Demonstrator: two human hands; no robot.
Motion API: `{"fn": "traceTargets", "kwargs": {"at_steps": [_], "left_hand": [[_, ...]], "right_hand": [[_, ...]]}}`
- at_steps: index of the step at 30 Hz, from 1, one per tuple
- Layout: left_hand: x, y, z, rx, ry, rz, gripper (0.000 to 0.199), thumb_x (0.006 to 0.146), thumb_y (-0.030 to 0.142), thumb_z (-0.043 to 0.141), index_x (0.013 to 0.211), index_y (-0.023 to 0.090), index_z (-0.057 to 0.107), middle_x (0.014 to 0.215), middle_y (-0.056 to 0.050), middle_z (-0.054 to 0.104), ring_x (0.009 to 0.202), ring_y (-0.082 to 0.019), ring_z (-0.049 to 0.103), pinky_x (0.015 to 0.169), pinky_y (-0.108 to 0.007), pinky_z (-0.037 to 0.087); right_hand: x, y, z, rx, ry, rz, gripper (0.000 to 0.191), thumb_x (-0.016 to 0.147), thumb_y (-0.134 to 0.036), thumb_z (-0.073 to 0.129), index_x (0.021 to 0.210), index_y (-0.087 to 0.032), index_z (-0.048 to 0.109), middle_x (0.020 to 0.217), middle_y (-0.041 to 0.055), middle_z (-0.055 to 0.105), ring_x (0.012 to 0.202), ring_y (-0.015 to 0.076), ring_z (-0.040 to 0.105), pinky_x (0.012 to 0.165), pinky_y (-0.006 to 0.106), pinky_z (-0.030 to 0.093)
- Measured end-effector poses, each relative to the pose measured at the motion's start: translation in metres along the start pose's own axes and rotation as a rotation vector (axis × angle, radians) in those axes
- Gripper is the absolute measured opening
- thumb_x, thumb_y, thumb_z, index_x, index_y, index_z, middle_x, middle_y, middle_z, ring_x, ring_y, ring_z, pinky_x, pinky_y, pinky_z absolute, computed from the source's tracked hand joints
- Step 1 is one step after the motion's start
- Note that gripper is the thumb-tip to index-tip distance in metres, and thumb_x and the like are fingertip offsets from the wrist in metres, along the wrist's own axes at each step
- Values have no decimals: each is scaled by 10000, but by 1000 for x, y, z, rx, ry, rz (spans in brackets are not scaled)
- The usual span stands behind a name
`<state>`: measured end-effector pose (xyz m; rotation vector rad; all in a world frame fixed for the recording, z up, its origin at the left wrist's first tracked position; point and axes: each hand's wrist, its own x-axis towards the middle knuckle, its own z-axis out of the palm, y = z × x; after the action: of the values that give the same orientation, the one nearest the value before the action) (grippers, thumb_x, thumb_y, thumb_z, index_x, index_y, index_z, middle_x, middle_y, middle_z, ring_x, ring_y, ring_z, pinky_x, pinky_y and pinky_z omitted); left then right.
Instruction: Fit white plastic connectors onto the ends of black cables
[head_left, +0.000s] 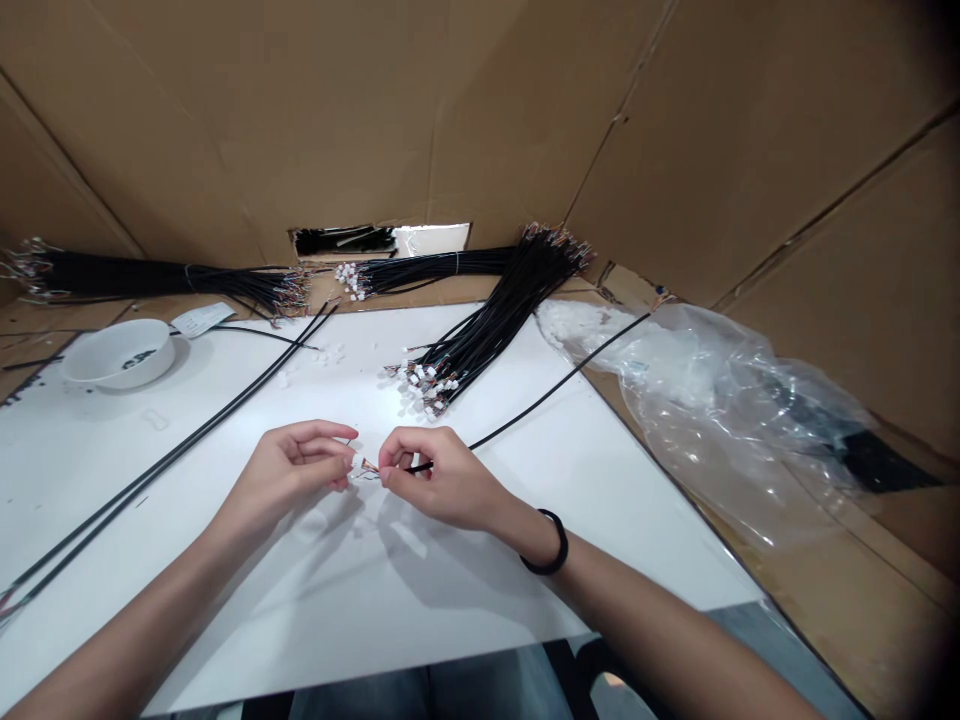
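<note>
Between my hands is the end of a black cable [559, 392], its thin coloured wires running into a small white connector [358, 463]. My left hand [300, 465] has its thumb and fingertips closed on the connector. The fingers of my right hand [431, 475] pinch the wires close to where the black jacket ends. From there the cable passes behind my right hand and slants up to the right across the white board. A black band sits on my right wrist. Behind my hands lies a pile of black cables [487, 335] with white connectors on their near ends.
A white bowl [120, 358] with small dark pieces stands left, beside a paper label [202, 319]. Two long cables [180, 445] cross the board's left side. Bundled cables [150, 278] lie along the cardboard wall [337, 120]. Clear plastic bags [720, 400] lie at right.
</note>
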<state>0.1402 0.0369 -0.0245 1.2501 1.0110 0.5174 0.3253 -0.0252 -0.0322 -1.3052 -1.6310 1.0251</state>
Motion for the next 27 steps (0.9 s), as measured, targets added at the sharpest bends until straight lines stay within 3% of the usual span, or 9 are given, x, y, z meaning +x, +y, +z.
{"fn": "traceTargets", "kwargs": {"at_steps": [7,16,22,27], "left_hand": [[3,-4,-3,-142,-96,-66,347,654,202,736,964,104,616,745,-44,668,540,-70,496,561,-194,409],[3,-3,-1,-116,-48,-50,356,641,194,761,952,97,617,701,-31,670,497,-46,470,500,-161,375],[1,-1,4,-94,-8,-45,377,658,238,765,960,103,585,706,-35,675,630,-113,603,613,-203,443],[2,-3,7,-85,-53,-40,368,655,241,752,947,101,577,688,-31,660,618,-121,596,635,-228,442]], "right_hand": [[-2,0,1,-41,-19,-25,166,811,-224,529,705,-128,613,619,-13,556,582,61,475,554,169,363],[-4,3,3,-88,-13,-116,63,741,-195,606,727,-139,582,650,-19,565,597,59,494,562,155,380],[-5,6,4,-141,-39,-127,72,769,-204,601,829,-163,595,741,-4,622,666,87,562,621,185,409],[-5,6,5,-193,-69,-70,167,731,-203,657,838,-170,532,691,-22,611,613,94,535,584,195,386]]}}
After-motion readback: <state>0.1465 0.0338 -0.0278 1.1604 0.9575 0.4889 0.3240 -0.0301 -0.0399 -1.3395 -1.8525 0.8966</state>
